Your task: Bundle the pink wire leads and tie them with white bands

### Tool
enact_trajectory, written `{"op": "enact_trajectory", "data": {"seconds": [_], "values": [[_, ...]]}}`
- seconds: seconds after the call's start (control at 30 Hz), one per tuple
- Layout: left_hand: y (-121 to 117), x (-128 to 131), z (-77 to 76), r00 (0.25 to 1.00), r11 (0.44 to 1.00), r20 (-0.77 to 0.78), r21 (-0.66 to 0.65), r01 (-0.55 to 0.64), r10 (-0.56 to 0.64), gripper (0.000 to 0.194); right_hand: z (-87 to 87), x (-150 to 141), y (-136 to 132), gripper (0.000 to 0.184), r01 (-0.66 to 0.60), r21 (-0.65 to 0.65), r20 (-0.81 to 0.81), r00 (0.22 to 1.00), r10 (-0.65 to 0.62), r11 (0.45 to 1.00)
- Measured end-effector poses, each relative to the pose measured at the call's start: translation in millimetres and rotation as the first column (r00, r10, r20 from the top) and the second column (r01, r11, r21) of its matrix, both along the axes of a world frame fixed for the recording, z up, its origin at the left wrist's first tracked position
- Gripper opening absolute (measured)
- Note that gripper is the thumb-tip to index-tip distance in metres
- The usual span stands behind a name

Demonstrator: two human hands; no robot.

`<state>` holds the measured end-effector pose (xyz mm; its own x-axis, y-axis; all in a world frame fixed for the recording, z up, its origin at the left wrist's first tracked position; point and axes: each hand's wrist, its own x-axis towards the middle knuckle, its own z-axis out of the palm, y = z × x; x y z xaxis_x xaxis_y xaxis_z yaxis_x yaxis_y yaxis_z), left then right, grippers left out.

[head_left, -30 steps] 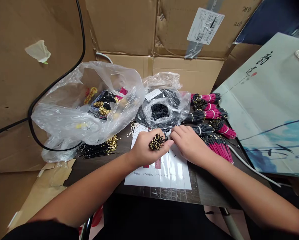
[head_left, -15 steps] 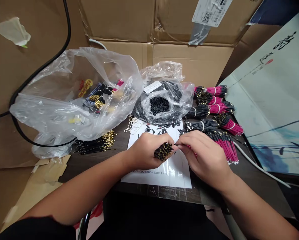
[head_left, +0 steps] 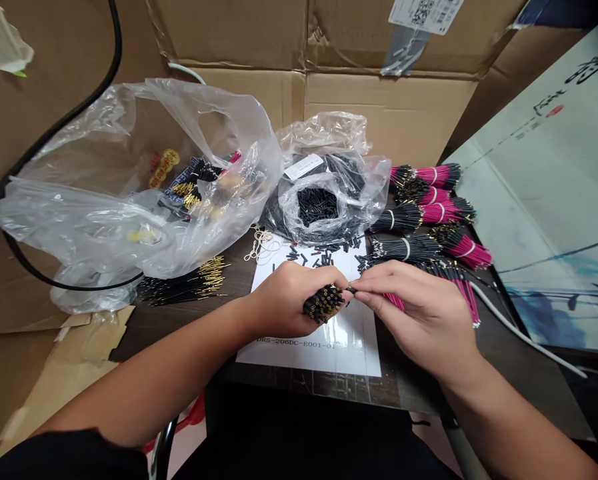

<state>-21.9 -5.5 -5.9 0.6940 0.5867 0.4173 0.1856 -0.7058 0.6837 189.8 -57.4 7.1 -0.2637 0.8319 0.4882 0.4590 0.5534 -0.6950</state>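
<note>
My left hand is closed around a bundle of black wires, whose gold-ringed ends face me. At its thumb tip, my right hand pinches a small black piece, which looks like a short sleeve; how it meets the wire is too small to tell. Both hands are above a printed white sheet. Loose short black sleeves are scattered on the sheet behind my hands. Past them stands an open clear bag full of black sleeves.
Tied pink-and-black wire bundles lie at the right, beside a leaning painted panel. On the left are a large clear plastic bag, gold-tipped black wires and a black cable. Rubber bands lie near the sheet. Cardboard stands behind.
The view has shifted slightly. My right fingers have drawn back a little from the left thumb, and more of the small black piece shows. The left hand keeps its grip on the bundle.
</note>
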Motion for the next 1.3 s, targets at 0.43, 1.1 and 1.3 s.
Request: {"op": "enact_trajectory", "data": {"seconds": [0.43, 1.1, 1.3], "values": [[-6, 5, 2.6, 0.997, 0.998, 0.05, -0.037, -0.048, 0.05, 0.013, 0.7, -1, -5, 0.027, 0.03, -0.014, -0.011, 0.999, -0.03, 0.999], [-1, 3, 19.7, 0.96, 0.664, 0.157, -0.696, 0.274, -0.231, 0.017, 5.7, -1, -9, 0.006, -0.013, -0.287, -0.257, 0.964, -0.064, 0.958], [2, -1, 17.8, 0.874, 0.383, 0.174, -0.848, 0.367, -0.454, 0.025, 38.8, 0, -10, 0.012, -0.122, 0.078, 0.088, 0.989, 0.115, 0.989]]}}
